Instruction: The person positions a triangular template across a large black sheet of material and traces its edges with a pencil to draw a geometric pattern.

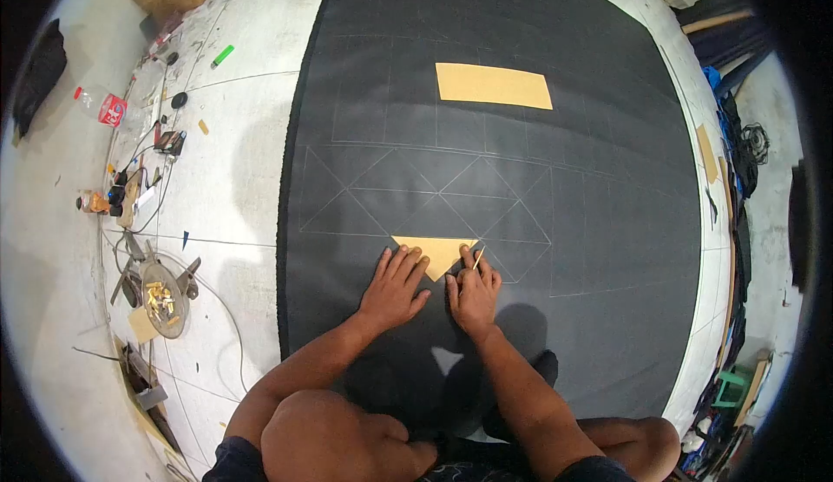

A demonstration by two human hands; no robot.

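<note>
Black fabric point(607, 222) lies spread on the floor, marked with thin pale lines forming rectangles and triangles. On it, a yellow triangular template point(436, 255) sits with its long edge along a drawn line and its tip toward me. My left hand point(395, 288) lies with fingers spread, fingertips on the template's left side. At its right side, my right hand point(475, 295) is closed around a thin pale marking stick point(478, 259), fingers near the template's right corner. Farther up the fabric rests a yellow rectangular template point(494, 85).
White floor tiles point(243, 135) border the fabric. At the left are a plastic bottle point(102, 106), a green lighter point(223, 56), cables and a dish point(163, 300) of small pale pieces. A green stool point(733, 388) and dark cloth lie at the right. My knees are at the near edge.
</note>
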